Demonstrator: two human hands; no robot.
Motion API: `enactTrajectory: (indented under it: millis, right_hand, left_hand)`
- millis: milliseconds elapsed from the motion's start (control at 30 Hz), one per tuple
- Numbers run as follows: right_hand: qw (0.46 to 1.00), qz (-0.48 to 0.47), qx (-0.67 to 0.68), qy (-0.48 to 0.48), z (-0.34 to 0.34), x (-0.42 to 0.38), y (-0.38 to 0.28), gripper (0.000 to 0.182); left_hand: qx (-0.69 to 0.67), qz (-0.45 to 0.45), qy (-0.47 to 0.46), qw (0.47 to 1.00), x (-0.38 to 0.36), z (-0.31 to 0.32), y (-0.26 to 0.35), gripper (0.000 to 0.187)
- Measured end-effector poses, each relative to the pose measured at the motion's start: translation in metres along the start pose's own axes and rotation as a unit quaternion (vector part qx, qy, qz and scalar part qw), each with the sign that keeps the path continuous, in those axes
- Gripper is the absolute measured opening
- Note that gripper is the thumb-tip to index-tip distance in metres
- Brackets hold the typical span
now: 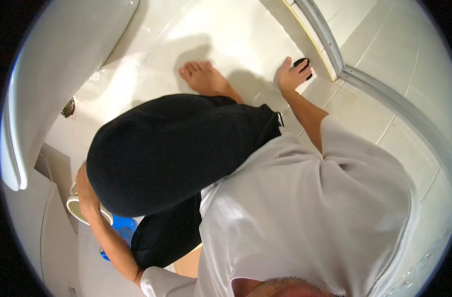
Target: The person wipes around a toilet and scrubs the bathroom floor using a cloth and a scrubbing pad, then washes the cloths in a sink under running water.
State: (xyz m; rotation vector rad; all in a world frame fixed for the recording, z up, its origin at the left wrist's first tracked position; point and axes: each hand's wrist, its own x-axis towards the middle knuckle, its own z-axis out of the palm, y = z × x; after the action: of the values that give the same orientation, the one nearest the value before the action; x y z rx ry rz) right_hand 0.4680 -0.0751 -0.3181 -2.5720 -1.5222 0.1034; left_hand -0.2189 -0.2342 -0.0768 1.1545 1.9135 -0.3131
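Observation:
My right hand (294, 77) reaches down to the tiled floor (265, 64) beside a raised edging. Its fingers lie over a small black pad (309, 76), parts of which show between and beyond them, and the thumb stands apart. My left hand (86, 190) is by my bent knee (112, 163) in black trousers, its fingertips partly hidden there. Just below it the rim of a pale bucket (77, 210) passes under the wrist. A blue object (124, 228) lies near the bucket, partly covered by my forearm and leg.
A white toilet bowl (77, 54) stands at the left. A curved metal track (330, 44) and pale edging (312, 32) run along the right. My bare foot (206, 79) is on the wet floor. A drain hole (68, 107) shows near the toilet's base.

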Motion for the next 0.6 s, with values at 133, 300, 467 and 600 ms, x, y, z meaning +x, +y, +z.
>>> enactTrajectory:
  millis: [133,300,467,600]
  right_hand:
    - [0.995,0.092,0.023,-0.012,0.006,-0.001,0.041,0.084]
    - [0.926,-0.353,0.105,-0.079,0.005,0.004,-0.115,0.072]
    - [0.764,-0.584,-0.017,-0.275,-0.023,-0.043,-0.083,0.071]
    - [0.703,-0.622,-0.021,-0.345,-0.042,-0.023,-0.079,0.076]
  left_hand:
    - [-0.035,0.065,0.085,0.994,0.003,0.014,-0.011,0.037]
    - [-0.123,-0.022,0.017,0.992,0.000,0.015,0.016,0.037]
    - [0.053,0.041,0.022,0.997,-0.008,-0.031,0.111,0.030]
    - [0.131,0.099,0.060,0.985,-0.011,-0.032,0.112,0.014]
